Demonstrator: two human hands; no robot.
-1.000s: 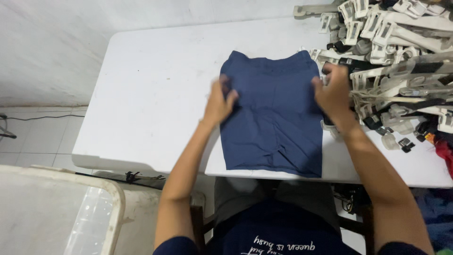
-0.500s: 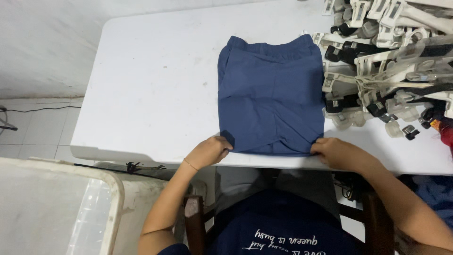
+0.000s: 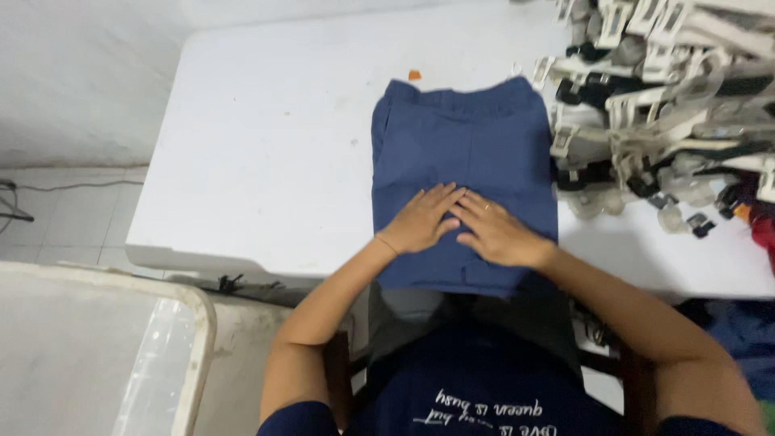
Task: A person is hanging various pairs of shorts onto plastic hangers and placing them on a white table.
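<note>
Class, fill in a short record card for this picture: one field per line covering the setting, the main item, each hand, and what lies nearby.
Setting: white table, seen from above by a seated person
Main item: folded blue garment, lying flat, its near edge hanging over the table's front edge
Left hand: flat, palm down on the garment
Right hand: flat, palm down on the garment, fingertips meeting the left hand's
Nearby right: pile of clothes hangers beside the garment
Nearby left: clear plastic bin on the floor
Small detail: orange scrap beyond the garment
</note>
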